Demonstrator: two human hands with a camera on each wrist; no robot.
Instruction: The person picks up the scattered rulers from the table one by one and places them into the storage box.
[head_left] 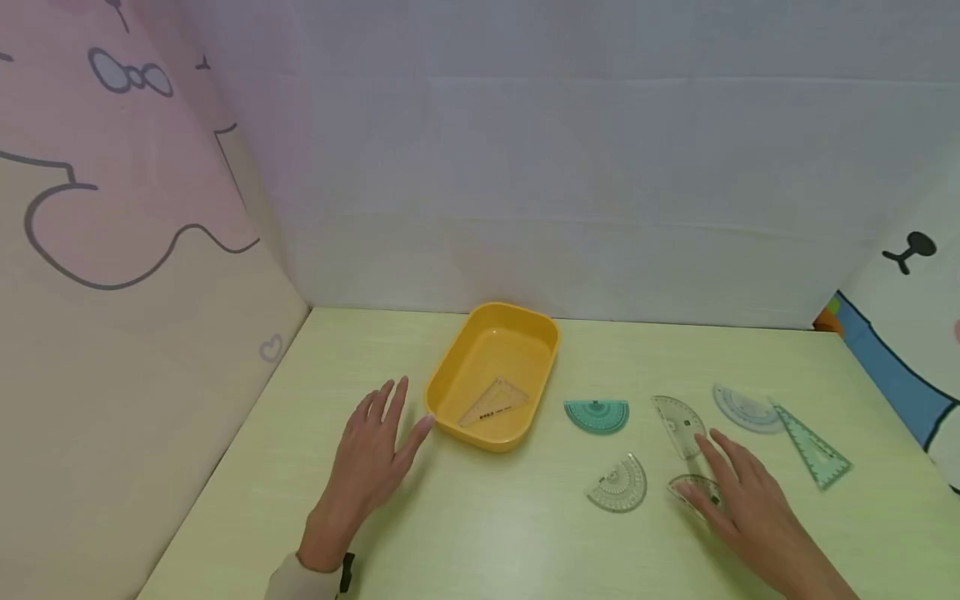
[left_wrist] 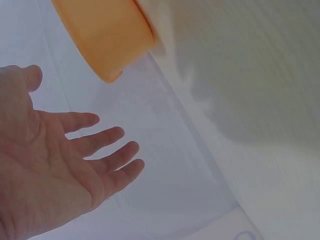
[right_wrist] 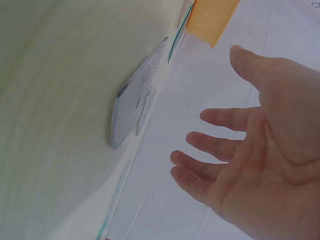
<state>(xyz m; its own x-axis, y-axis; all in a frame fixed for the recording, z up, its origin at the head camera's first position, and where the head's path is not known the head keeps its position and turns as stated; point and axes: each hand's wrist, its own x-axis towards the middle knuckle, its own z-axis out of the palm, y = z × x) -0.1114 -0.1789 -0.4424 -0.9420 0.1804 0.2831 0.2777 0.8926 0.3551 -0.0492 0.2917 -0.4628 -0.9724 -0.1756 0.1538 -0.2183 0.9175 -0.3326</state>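
My left hand (head_left: 369, 457) hovers at the near left corner of a yellow tray (head_left: 491, 333), fingers spread and relaxed; the left wrist view shows its palm (left_wrist: 55, 170) with nothing in it. Inside the tray lies a clear set square (head_left: 495, 402). On the right, my right hand (head_left: 750, 508) is held above the table with loose fingers. Under its thumb lies a clear protractor (head_left: 697, 485), partly covered in the head view. Another clear protractor (head_left: 677, 423) lies just beyond its fingertips. The right wrist view shows the right palm (right_wrist: 270, 165) bare.
A teal protractor (head_left: 597, 416) lies right of the tray, with a clear protractor (head_left: 621, 485) nearer to me. Farther right are a bluish clear protractor (head_left: 746, 410) and a green set square (head_left: 813, 446). White sheeting (head_left: 600, 167) stands behind the table; patterned cloth (head_left: 112, 358) borders the left.
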